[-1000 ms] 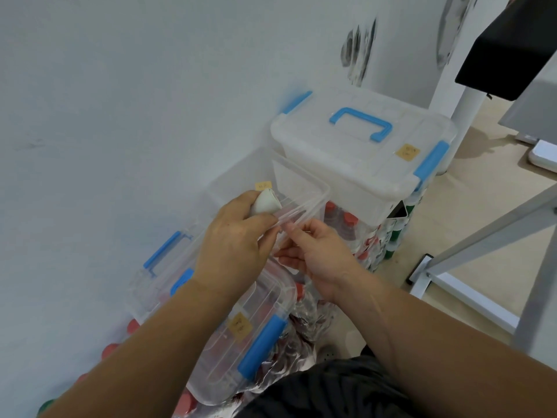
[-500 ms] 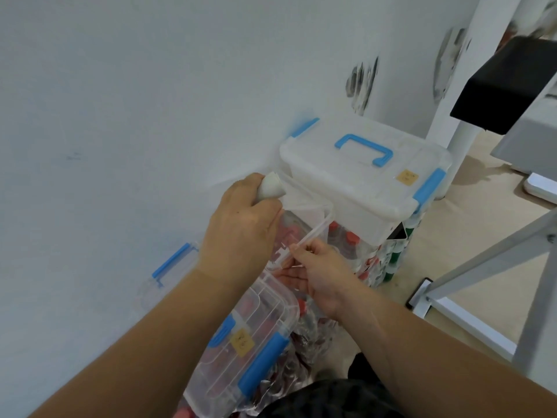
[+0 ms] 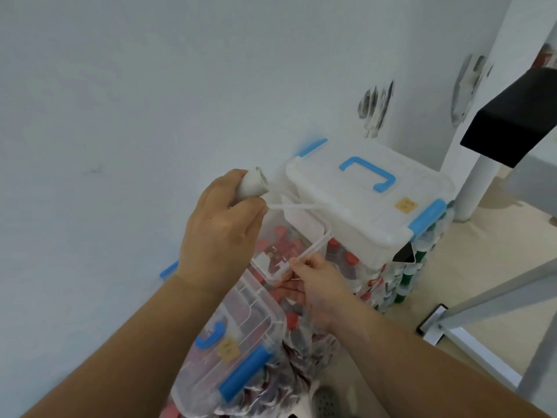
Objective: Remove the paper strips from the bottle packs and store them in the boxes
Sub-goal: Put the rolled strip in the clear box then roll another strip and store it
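My left hand (image 3: 223,227) is closed around a rolled-up bundle of white paper strips (image 3: 254,185), whose open end sticks out toward the wall. Its fingers also touch the far rim of a clear plastic box (image 3: 304,224) that is tilted up on edge. My right hand (image 3: 316,279) pinches the near rim of that same box. Red-capped bottle packs (image 3: 346,262) show through and below it. A second clear box (image 3: 250,336) with a blue latch and yellow sticker lies closed under my left forearm.
A closed white-lidded box (image 3: 370,206) with a blue handle sits on stacked bottle packs by the wall. Green bottles (image 3: 405,285) stand at its right. A white table leg (image 3: 479,176), a grey metal frame (image 3: 482,300) and a black block (image 3: 512,128) occupy the right.
The clear box has tipped up from lying nearly flat. My left hand rose with the paper roll toward the wall, and my right hand kept hold of the rim.
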